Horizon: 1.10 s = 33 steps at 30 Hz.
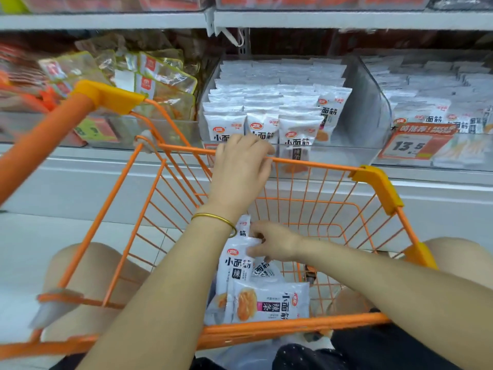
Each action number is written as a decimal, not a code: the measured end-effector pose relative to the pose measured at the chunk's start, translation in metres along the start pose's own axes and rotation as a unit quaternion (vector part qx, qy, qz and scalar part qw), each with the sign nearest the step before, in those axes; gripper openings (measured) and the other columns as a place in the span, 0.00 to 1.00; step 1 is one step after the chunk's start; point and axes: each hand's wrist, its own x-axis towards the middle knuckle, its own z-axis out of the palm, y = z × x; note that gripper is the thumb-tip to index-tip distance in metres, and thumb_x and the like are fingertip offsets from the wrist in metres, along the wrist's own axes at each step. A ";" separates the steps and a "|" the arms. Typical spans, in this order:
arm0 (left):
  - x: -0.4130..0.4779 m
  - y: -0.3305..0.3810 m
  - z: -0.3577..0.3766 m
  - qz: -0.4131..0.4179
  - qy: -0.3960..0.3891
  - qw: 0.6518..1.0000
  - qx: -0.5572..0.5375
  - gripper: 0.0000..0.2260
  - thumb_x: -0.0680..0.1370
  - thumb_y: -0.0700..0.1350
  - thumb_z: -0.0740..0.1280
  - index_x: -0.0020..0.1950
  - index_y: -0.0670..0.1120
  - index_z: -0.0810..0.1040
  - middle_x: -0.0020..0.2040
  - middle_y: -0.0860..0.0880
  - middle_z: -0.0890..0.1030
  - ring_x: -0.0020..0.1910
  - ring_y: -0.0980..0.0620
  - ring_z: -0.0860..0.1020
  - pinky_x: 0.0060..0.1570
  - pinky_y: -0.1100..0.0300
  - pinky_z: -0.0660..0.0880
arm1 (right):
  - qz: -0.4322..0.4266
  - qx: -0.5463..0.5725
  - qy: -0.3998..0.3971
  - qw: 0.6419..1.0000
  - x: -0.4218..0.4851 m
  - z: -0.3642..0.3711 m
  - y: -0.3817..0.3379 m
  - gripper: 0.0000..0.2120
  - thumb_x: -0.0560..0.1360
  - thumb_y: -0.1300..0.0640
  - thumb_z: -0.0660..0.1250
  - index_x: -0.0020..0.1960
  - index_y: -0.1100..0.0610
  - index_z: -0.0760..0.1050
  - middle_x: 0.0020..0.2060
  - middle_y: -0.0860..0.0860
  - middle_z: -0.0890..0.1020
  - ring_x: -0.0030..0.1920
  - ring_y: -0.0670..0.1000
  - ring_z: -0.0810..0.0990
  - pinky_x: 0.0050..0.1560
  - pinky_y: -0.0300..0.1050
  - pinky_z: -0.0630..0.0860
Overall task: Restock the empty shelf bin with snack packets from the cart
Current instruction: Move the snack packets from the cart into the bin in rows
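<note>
Fingers of my left hand [238, 169] curl over the far rim of the cart [314, 164], gripping it. My right hand [274, 243] pinches the top of a packet [236, 273] inside the cart, where I count four, white, reading "小面筋". The bin [365, 102] ahead is packed with the same. A tag [410, 146] reads 13.5.

We read 小面筋 in bold black on the white packets [297, 141] standing in the shelf bin [341, 153], with 辣条 lower on the front right one. In the cart [320, 164], the upright packet [234, 265] shows 小面筋 and 辣, and the flat packet [272, 305] shows 小面筋 and 辣条 sideways. An orange price tag [410, 146] on the next bin [466, 161] reads 13.5.
</note>
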 end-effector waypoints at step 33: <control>0.075 0.046 0.036 -0.008 -0.084 0.995 0.049 0.22 0.80 0.52 0.58 0.73 0.46 0.64 0.75 0.43 0.61 0.75 0.45 0.56 0.72 0.44 0.50 | 0.020 0.060 0.522 0.851 -0.041 -0.224 -0.009 0.14 0.73 0.60 0.70 0.57 0.61 0.75 0.54 0.54 0.81 0.54 0.54 0.79 0.48 0.45 0.73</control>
